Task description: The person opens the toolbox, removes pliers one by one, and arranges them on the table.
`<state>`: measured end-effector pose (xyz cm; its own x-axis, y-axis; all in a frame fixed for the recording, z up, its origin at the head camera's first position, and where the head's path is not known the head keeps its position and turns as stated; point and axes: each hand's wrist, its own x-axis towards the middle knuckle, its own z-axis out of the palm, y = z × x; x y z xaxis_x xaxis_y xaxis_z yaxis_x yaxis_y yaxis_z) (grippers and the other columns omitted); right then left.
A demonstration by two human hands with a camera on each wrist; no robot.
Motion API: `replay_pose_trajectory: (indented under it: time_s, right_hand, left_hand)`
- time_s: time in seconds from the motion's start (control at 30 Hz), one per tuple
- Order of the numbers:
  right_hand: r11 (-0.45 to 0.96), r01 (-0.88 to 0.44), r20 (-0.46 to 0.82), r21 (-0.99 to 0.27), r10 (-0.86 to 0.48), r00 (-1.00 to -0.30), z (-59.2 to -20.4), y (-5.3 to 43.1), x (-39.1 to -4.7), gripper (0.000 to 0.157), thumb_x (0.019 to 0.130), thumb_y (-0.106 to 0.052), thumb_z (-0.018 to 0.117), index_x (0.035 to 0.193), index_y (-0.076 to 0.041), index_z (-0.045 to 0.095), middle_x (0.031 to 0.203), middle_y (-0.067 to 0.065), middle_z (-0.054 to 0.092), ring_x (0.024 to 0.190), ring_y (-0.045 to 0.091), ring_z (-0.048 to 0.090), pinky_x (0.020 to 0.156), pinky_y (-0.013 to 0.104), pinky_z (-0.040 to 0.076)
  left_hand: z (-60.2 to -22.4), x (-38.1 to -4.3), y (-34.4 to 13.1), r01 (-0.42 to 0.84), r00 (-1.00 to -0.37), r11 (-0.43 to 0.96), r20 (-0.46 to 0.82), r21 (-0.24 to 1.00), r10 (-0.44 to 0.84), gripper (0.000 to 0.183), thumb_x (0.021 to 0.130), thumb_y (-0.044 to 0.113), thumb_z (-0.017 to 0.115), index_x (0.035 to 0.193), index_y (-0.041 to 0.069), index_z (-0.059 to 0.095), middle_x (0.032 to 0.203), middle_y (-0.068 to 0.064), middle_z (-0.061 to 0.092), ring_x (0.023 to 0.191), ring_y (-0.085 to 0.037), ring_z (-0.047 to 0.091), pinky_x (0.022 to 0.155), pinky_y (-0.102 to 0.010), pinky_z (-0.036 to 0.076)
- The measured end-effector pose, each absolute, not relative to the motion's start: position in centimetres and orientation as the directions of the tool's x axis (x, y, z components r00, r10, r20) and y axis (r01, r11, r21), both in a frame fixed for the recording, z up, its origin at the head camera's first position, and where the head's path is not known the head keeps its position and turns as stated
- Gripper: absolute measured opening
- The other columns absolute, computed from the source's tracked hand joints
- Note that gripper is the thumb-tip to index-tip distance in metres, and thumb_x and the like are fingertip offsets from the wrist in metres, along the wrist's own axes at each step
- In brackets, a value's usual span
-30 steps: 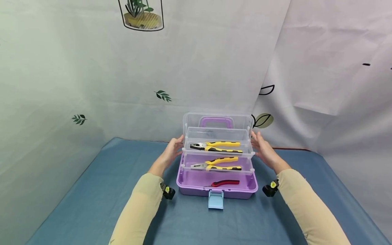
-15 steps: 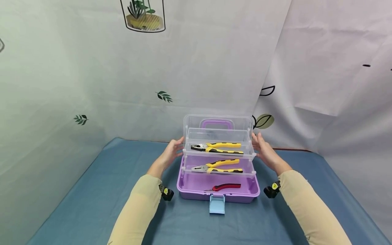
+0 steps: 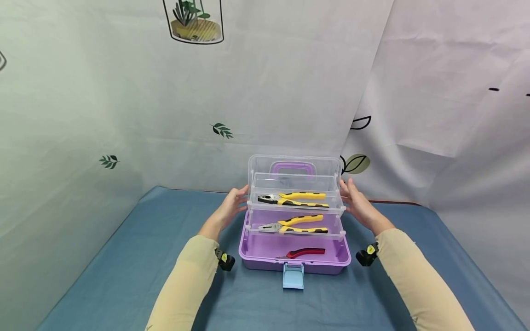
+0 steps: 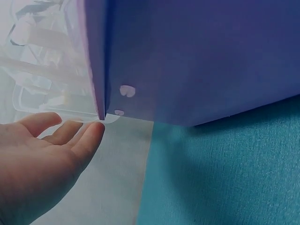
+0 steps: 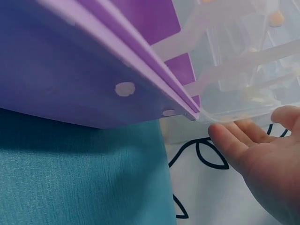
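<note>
A purple toolbox (image 3: 265, 265) stands with its clear lid (image 3: 261, 164) raised and two clear trays spread in steps. Yellow-and-black pliers (image 3: 302, 196) lie in the upper tray, and a second pair of yellow-and-black pliers (image 3: 302, 220) in the lower one. In the purple base is a red-handled tool (image 3: 306, 252), its head hard to make out. My left hand (image 3: 227, 209) is at the box's left rear, fingers extended by the lid's edge. On the opposite side, my right hand (image 3: 360, 207) reaches likewise with extended fingers. Whether the fingertips touch the lid I cannot tell.
A light blue latch (image 3: 293, 276) hangs down at the box's front. Blue cloth (image 3: 157, 257) covers the table, and a pale printed curtain (image 3: 269, 92) rises right behind it.
The box appears slightly lower in the head view than one second ago, as the view shifts a little. Both hands keep their places beside the lid.
</note>
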<state>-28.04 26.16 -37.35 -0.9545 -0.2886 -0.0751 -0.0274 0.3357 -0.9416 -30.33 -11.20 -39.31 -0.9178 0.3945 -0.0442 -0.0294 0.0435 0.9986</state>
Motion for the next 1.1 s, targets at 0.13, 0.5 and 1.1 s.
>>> replay_pose_trajectory:
  time_s: [0.13, 0.5, 1.1]
  right_hand:
    - [0.338, -0.026, -0.077, -0.941, -0.288, -0.955, -37.21, 26.02, -27.93, 0.079, 0.092, -0.066, 0.002, 0.151, -0.016, -0.012, 0.155, 0.029, 0.006, 0.141, 0.048, 0.008, 0.111, 0.067, 0.009]
    - [0.344, -0.042, -0.065, -0.938, -0.293, -0.954, -37.33, 25.73, -27.62, 0.078, 0.092, -0.065, 0.001, 0.150, -0.016, -0.014, 0.155, 0.029, 0.003, 0.141, 0.049, 0.009, 0.111, 0.067, 0.010]
    - [0.325, 0.027, -0.132, -0.945, -0.306, -0.943, -37.43, 25.74, -27.97, 0.085, 0.089, -0.070, 0.000, 0.150, -0.014, -0.015, 0.157, 0.024, -0.001, 0.143, 0.045, 0.003, 0.112, 0.064, 0.011]
  left_hand:
    - [-39.26, -30.31, -11.17, -0.029, -0.919, 0.052, -0.047, 0.998, 0.390, 0.068, 0.089, 0.023, 0.018, 0.151, 0.000, 0.003, 0.160, -0.015, -0.001, 0.143, -0.041, 0.011, 0.116, -0.056, 0.014]
    - [-39.16, -30.10, -11.20, -0.036, -0.915, 0.056, -0.055, 0.998, 0.399, 0.068, 0.089, 0.024, 0.018, 0.150, -0.002, 0.002, 0.159, -0.018, -0.001, 0.141, -0.043, 0.014, 0.116, -0.056, 0.014]
    - [-39.50, -29.69, -11.77, -0.064, -0.913, 0.066, -0.085, 0.996, 0.399, 0.068, 0.089, 0.025, 0.018, 0.151, 0.000, 0.006, 0.158, -0.019, 0.005, 0.138, -0.043, 0.018, 0.113, -0.056, 0.020]
